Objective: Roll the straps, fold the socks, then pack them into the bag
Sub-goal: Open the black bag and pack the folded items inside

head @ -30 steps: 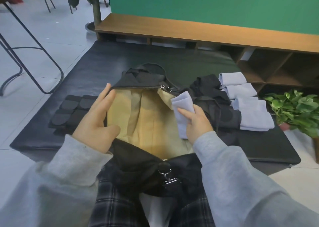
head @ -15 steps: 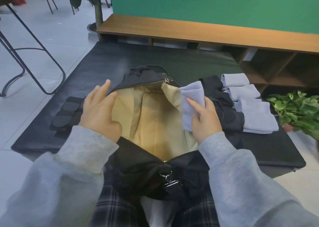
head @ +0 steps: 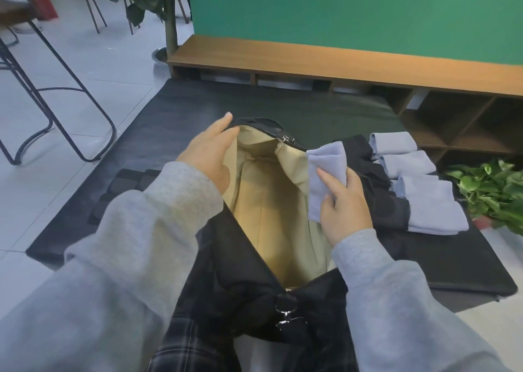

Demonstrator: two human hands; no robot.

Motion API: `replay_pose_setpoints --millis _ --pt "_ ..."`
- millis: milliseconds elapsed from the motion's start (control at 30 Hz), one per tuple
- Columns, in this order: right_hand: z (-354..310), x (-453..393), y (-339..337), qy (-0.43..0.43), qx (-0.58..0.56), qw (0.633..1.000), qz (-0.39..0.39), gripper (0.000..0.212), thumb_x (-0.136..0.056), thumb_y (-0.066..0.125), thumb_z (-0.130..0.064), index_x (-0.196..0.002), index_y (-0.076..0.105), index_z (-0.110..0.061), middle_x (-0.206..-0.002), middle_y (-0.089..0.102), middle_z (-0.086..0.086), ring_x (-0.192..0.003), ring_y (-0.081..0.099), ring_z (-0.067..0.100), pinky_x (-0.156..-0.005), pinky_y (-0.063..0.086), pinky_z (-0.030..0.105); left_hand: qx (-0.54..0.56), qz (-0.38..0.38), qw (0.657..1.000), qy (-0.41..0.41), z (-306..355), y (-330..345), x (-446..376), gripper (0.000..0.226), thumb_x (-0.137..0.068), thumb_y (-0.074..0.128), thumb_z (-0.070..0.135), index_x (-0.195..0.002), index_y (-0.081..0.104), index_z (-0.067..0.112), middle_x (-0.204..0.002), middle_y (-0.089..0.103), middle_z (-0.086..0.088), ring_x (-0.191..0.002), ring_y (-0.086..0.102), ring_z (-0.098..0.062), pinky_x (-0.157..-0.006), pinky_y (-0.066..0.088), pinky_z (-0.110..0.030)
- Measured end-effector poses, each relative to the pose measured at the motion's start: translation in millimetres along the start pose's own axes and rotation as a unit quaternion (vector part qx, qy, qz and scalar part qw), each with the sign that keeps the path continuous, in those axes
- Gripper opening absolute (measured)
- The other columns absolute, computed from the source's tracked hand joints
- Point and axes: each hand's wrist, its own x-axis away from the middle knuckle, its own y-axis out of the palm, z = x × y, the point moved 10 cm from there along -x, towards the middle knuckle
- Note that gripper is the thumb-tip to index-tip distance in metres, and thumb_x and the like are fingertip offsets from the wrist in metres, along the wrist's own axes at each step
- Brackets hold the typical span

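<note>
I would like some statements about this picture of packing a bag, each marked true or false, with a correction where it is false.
1. The right hand holds a folded light blue sock at the opening of the bag. True.
2. The bag is zipped closed. False: it is open and its beige lining shows.
3. The left hand holds the far edge of the bag's opening. True.
4. More folded socks lie on the mat to the right of the bag. True.
5. The folded socks on the mat are red. False: they are light blue.
6. The green plant stands inside the bag. False: it stands to the right, beside the mat.
</note>
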Motion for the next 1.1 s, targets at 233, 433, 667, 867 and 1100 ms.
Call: replay_pose_setpoints --millis 233,433,667,867,1100 --pt "-46 14 25 -0.118 0.018 0.992 -0.032 0.044 -0.093 0.044 -0.004 -0.133 0.054 -0.020 -0.133 0.040 -0.006 -0.111 0.038 0.004 -0.086 0.027 0.005 0.074 -0.011 0.997 0.032 0 8 3 0.078 -0.082 0.034 -0.017 -0.148 0.021 0.024 -0.154 0.013 0.017 -0.140 0.010 -0.001 -0.098 0.009 -0.003" --pt "-55 21 79 -0.034 -0.114 0.977 -0.178 0.051 -0.088 0.046 -0.002 -0.124 0.058 -0.036 -0.125 0.043 -0.011 -0.096 0.045 -0.004 -0.087 0.039 0.009 0.185 -0.017 0.981 0.062 -2 7 5 0.078 -0.077 0.038 -0.022 -0.143 0.031 0.019 -0.139 0.022 0.020 -0.126 0.015 0.014 -0.097 0.008 0.007" --pt "-36 13 132 0.125 -0.272 0.922 -0.246 0.052 -0.089 0.044 0.002 -0.128 0.051 -0.032 -0.130 0.047 -0.001 -0.097 0.051 -0.001 -0.073 0.040 0.005 0.204 -0.019 0.976 0.068 -7 3 9 0.081 -0.074 0.036 -0.027 -0.141 0.034 0.018 -0.137 0.022 0.021 -0.132 0.014 0.011 -0.099 0.011 0.005" --pt "1 14 157 0.175 -0.137 0.930 -0.293 0.055 -0.090 0.046 -0.010 -0.137 0.038 -0.039 -0.140 0.038 0.004 -0.120 0.045 0.025 -0.094 0.035 0.026 0.170 -0.026 0.984 0.045 -16 2 9 0.080 -0.076 0.035 -0.023 -0.144 0.029 0.019 -0.138 0.015 0.025 -0.132 0.007 0.011 -0.098 0.006 0.006" --pt "-12 12 140 0.064 0.059 0.962 -0.260 0.061 -0.094 0.042 -0.017 -0.145 0.020 -0.043 -0.146 0.017 0.009 -0.122 0.042 0.035 -0.100 0.036 0.037 0.150 -0.027 0.988 0.028 -17 1 12 0.080 -0.079 0.036 -0.021 -0.145 0.026 0.022 -0.136 0.011 0.029 -0.135 0.006 0.010 -0.105 0.009 -0.002"
